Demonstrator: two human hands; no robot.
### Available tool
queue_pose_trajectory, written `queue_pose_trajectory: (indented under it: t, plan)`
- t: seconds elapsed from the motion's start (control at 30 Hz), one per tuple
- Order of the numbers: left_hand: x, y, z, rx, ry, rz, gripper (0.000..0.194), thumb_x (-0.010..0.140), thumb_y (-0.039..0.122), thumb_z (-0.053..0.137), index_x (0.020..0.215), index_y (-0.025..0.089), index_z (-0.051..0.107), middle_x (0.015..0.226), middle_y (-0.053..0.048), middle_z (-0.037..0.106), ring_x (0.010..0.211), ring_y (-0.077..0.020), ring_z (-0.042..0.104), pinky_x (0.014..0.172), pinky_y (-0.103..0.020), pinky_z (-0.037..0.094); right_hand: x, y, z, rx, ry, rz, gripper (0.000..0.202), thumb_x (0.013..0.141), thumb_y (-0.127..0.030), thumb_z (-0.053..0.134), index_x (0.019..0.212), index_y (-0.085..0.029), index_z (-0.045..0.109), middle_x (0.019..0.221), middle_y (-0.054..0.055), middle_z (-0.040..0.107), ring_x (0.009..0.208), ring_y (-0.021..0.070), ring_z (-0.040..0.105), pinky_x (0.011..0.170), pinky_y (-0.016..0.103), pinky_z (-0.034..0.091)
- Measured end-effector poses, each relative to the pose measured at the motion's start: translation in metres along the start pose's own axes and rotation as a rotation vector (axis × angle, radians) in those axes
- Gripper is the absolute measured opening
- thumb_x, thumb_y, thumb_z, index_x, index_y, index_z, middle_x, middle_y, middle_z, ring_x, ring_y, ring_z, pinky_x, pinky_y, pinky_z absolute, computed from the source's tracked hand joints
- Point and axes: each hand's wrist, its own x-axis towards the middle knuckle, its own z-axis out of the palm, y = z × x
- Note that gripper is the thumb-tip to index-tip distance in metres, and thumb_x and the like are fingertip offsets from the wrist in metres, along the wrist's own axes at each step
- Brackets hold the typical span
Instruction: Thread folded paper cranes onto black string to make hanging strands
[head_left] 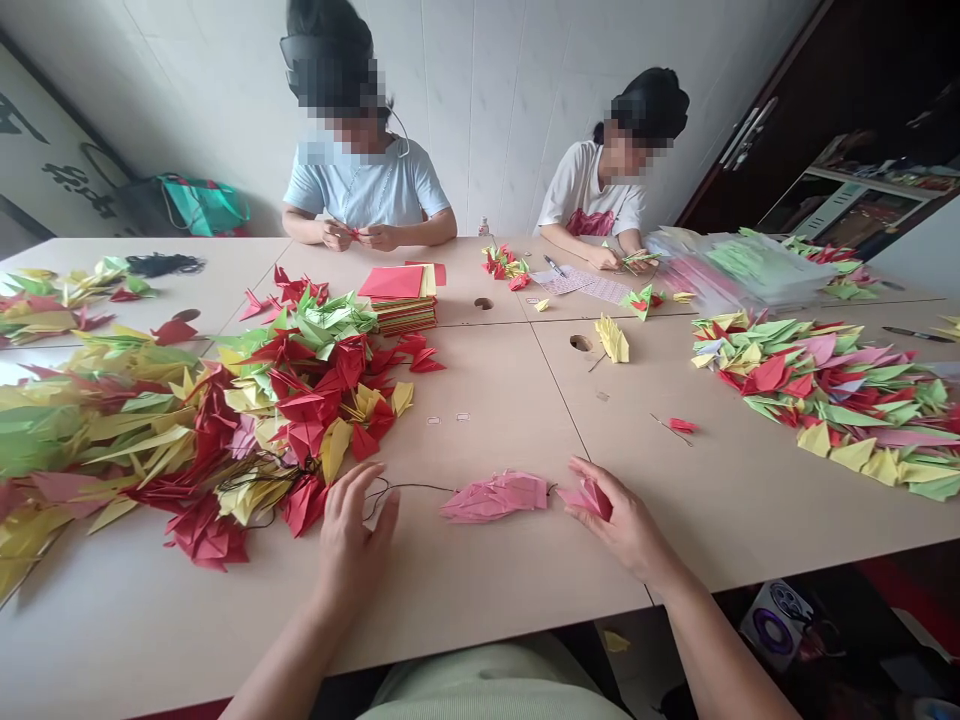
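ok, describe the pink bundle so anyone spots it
On the pale table, find the multicoloured heap at left, the person's left hand beside it. Between that hand and the right hand lies the pink bundle, dark cord leaving its left end. It is all pink, unlike the heap, and longer than the right hand's folded piece.

left hand [351,525]: loosely curved, palm inward | right hand [628,520]: pinching
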Motion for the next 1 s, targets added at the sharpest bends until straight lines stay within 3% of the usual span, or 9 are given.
queue_pose_trajectory:
  t: [0.07, 0.17, 0.27, 0.33, 0.4, 0.53, 0.7, 0.83, 1.0]
  plan:
    - [-0.001, 0.007, 0.0, 0.032, -0.051, 0.134, 0.028, 0.087, 0.027, 0.053, 0.114, 0.021, 0.053, 0.113, -0.01, 0.06, 0.107, -0.025, 0.054, 0.092, -0.042, 0.045, 0.0, 0.001, 0.001, -0.056, -0.003, -0.053, 0.057, 0.085, -0.042, 0.058, 0.137, -0.029, 0.038, 0.139, 0.008, 0.047, 0.12, 0.0251, 0.053, 0.098, 0.044, 0.048]
    - [-0.001, 0.021, 0.004, 0.032, -0.278, 0.23, 0.035, 0.087, 0.029, 0.055, 0.12, 0.023, 0.049, 0.121, -0.011, 0.058, 0.117, -0.0271, 0.049, 0.099, -0.044, 0.041, 0.004, -0.001, 0.004, -0.194, -0.002, -0.214, 0.052, 0.083, -0.035, 0.061, 0.132, -0.027, 0.045, 0.135, 0.009, 0.05, 0.125, 0.0275, 0.048, 0.102, 0.049, 0.043]
    - [0.005, 0.04, 0.017, -0.019, -0.54, 0.298, 0.058, 0.082, 0.033, 0.061, 0.134, 0.023, 0.039, 0.134, -0.011, 0.052, 0.13, -0.0305, 0.039, 0.105, -0.049, 0.036, 0.015, -0.013, 0.012, -0.295, -0.028, -0.348, 0.049, 0.08, -0.028, 0.065, 0.127, -0.026, 0.051, 0.128, 0.009, 0.057, 0.123, 0.0289, 0.048, 0.101, 0.052, 0.042]
    - [0.01, 0.05, 0.029, -0.044, -0.652, 0.349, 0.069, 0.078, 0.031, 0.065, 0.139, 0.023, 0.033, 0.138, -0.011, 0.048, 0.133, -0.0318, 0.036, 0.109, -0.054, 0.028, 0.023, -0.024, 0.019, -0.336, -0.052, -0.403, 0.049, 0.079, -0.025, 0.066, 0.125, -0.025, 0.053, 0.122, 0.009, 0.061, 0.118, 0.0284, 0.052, 0.101, 0.052, 0.041]
    - [0.015, 0.054, 0.038, -0.063, -0.711, 0.358, 0.069, 0.078, 0.026, 0.065, 0.139, 0.021, 0.033, 0.134, -0.013, 0.052, 0.129, -0.0312, 0.042, 0.108, -0.055, 0.029, 0.029, -0.031, 0.024, -0.359, -0.066, -0.436, 0.046, 0.079, -0.021, 0.064, 0.124, -0.024, 0.054, 0.117, 0.008, 0.064, 0.112, 0.0268, 0.057, 0.102, 0.053, 0.04]
    - [0.025, 0.049, 0.04, -0.099, -0.734, 0.324, 0.064, 0.079, 0.016, 0.062, 0.137, 0.021, 0.035, 0.121, -0.011, 0.062, 0.114, -0.0266, 0.055, 0.105, -0.051, 0.035, 0.031, -0.027, 0.025, -0.32, -0.059, -0.432, 0.04, 0.081, -0.018, 0.06, 0.12, -0.023, 0.056, 0.111, 0.006, 0.067, 0.106, 0.0257, 0.061, 0.102, 0.052, 0.04]
    - [0.035, 0.037, 0.016, -0.116, -0.777, 0.137, 0.063, 0.077, 0.013, 0.059, 0.135, 0.023, 0.038, 0.124, -0.011, 0.061, 0.112, -0.0256, 0.057, 0.091, -0.039, 0.048, 0.023, -0.015, 0.012, -0.177, -0.07, -0.29, 0.037, 0.083, -0.027, 0.06, 0.12, -0.027, 0.056, 0.114, 0.005, 0.065, 0.111, 0.0251, 0.057, 0.095, 0.044, 0.048]
    - [0.037, 0.032, 0.004, -0.114, -0.788, 0.054, 0.06, 0.077, 0.017, 0.058, 0.134, 0.025, 0.04, 0.124, -0.009, 0.061, 0.11, -0.0252, 0.059, 0.09, -0.038, 0.049, 0.02, -0.015, 0.005, -0.078, -0.095, -0.171, 0.036, 0.085, -0.029, 0.057, 0.122, -0.027, 0.055, 0.122, 0.007, 0.061, 0.111, 0.0231, 0.058, 0.094, 0.041, 0.05]
    - [0.034, 0.025, 0.005, -0.1, -0.725, 0.061, 0.057, 0.077, 0.017, 0.058, 0.132, 0.022, 0.045, 0.119, -0.01, 0.064, 0.108, -0.025, 0.059, 0.09, -0.038, 0.048, 0.018, -0.019, 0.0, -0.035, -0.077, -0.123, 0.04, 0.086, -0.04, 0.057, 0.123, -0.026, 0.055, 0.123, 0.007, 0.061, 0.112, 0.0246, 0.058, 0.094, 0.041, 0.05]
